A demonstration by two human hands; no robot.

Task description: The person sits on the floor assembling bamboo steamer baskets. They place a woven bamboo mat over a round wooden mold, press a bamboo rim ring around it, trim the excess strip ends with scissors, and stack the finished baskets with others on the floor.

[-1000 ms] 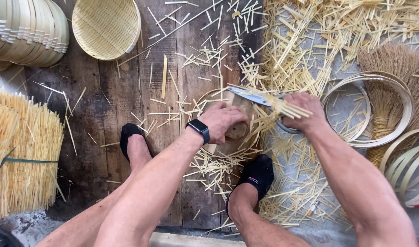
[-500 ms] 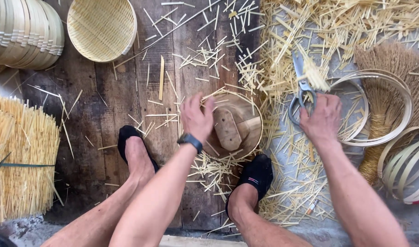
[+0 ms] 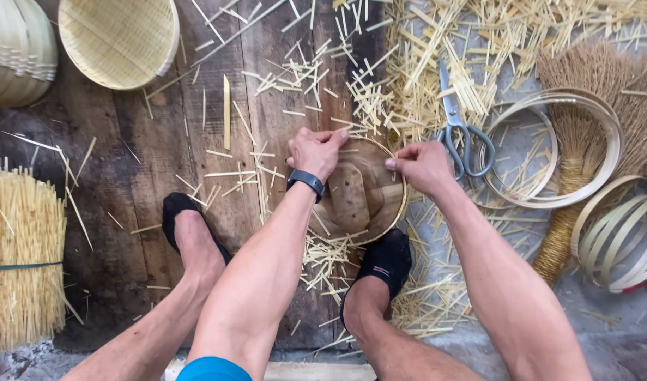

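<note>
Head view: left hand and right hand pinch opposite rim edges of the round sieve on the floor between both feet. Likely light, springy, brittle; hold at rim.

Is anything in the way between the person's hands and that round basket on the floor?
Nothing visible. The left hand and right hand both rest directly on the rim of the round woven basket. The scissors lie apart, to the right.
</note>
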